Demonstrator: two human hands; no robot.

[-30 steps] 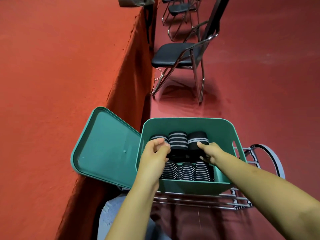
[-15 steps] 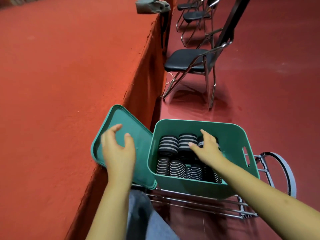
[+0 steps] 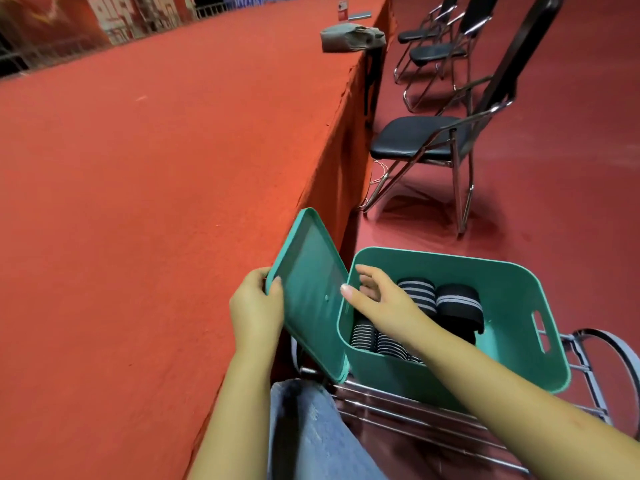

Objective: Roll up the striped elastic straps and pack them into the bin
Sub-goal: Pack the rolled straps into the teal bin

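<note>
Your left hand [image 3: 258, 308] grips lid [image 3: 308, 292] edge | right hand [image 3: 375, 296] spread, reaching at 9 o'clock | rolled straps [image 3: 436, 301] in bin [image 3: 519, 306] | soft, springy, likely unroll—pinch across the coil.

Red carpeted platform [image 3: 156, 188] as landmark. Right of it: glossy red floor [image 3: 571, 161], row of black folding chairs [image 3: 433, 143]. Grey bundle [image 3: 351, 38] on platform's far edge.

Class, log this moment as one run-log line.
left hand: grips lid edge, lid tilted | right hand: open, reaching over bin toward lid | rolled straps: in bin
</note>
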